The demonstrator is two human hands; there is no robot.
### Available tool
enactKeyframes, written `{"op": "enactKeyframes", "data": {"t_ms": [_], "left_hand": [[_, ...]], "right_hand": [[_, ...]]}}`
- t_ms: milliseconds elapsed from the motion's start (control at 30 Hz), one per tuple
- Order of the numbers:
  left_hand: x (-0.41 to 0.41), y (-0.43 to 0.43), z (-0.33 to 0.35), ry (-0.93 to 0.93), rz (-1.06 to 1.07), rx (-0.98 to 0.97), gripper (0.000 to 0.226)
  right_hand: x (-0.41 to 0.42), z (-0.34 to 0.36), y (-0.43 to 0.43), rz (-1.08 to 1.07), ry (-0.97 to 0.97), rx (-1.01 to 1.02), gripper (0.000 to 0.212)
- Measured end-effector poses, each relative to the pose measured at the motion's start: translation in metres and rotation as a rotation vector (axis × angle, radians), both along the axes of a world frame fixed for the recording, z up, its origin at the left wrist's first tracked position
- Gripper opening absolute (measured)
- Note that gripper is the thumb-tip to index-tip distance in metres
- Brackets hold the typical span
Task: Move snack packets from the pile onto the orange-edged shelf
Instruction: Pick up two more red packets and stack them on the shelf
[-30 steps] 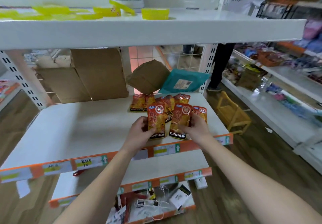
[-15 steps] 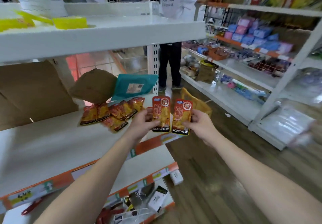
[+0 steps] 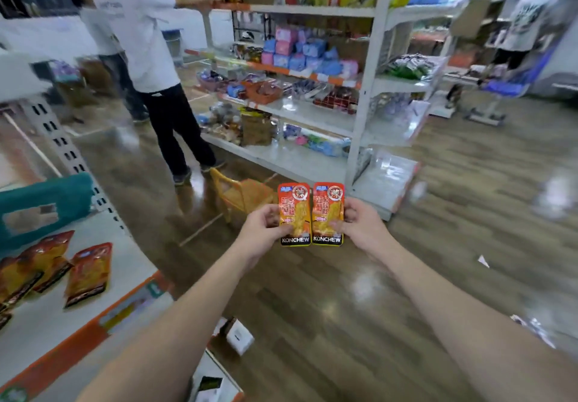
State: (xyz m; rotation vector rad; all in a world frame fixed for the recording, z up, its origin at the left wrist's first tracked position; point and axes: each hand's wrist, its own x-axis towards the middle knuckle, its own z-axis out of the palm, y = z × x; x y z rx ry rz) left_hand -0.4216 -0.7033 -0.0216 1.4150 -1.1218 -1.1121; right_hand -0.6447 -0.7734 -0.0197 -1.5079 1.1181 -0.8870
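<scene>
Your left hand (image 3: 266, 229) pinches one packet (image 3: 295, 214) by its left edge, thumb on the printed front and fingers curled behind. Your right hand (image 3: 359, 229) grips a second packet (image 3: 328, 214) the same way by its right edge. The two hands are near each other but not touching, and both arms are stretched out in front of you. The packets stand upright side by side with their inner edges touching and their fronts facing you, the word KONCHEW along the bottom of each. You hold them in the air over the wooden floor (image 3: 312, 308), clear of any shelf. The pile (image 3: 89, 273) of matching orange packets lies on the near shelf (image 3: 131, 245) at your left, by its orange front edge and well apart from your hands. A teal parcel (image 3: 40, 207) lies behind the pile. A small wooden chair (image 3: 240, 195) stands on the floor just beyond your left hand. Farther off stands a rack (image 3: 366, 89) with orange-edged tiers full of goods, blurred. A person in a white shirt (image 3: 140, 26) reaches toward the rack's top tier. A white box (image 3: 239, 337) lies on the floor below the near shelf's corner.
</scene>
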Motion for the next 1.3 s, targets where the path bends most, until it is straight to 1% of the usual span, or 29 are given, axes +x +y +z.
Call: {"op": "enactKeyframes", "data": {"t_ms": [100,233,300,400,600,867,1033,1167,1300], "left_hand": [[-0.046,-0.038,-0.008,0.01,-0.087,0.004,0.037],[-0.102,-0.081,-0.013,0.013,-0.183,0.029,0.034],[-0.125,-0.103,-0.014,0.01,-0.228,0.036,0.033],[-0.154,-0.143,-0.021,0.009,-0.281,0.052,0.032],[-0.197,-0.239,-0.04,0.009,-0.379,0.05,0.03],[-0.26,-0.367,-0.035,0.007,-0.504,0.077,0.033],[-0.311,-0.437,-0.032,0.04,-0.592,0.107,0.035],[-0.358,-0.491,-0.041,0.077,-0.615,0.128,0.034],[-0.416,-0.552,-0.053,0.076,-0.624,0.14,0.034]], "right_hand": [[-0.054,-0.006,-0.021,-0.046,0.026,-0.002,0.037],[-0.113,-0.016,-0.044,-0.139,0.031,0.043,0.034],[-0.134,-0.017,-0.056,-0.183,0.03,0.056,0.031],[-0.162,-0.019,-0.08,-0.248,0.057,0.061,0.032],[-0.211,-0.026,-0.148,-0.362,0.078,0.056,0.028],[-0.27,-0.026,-0.24,-0.474,0.042,0.117,0.026],[-0.311,-0.029,-0.295,-0.545,-0.036,0.148,0.029],[-0.352,-0.038,-0.339,-0.592,-0.05,0.144,0.025],[-0.407,-0.046,-0.395,-0.59,-0.057,0.144,0.024]]}}
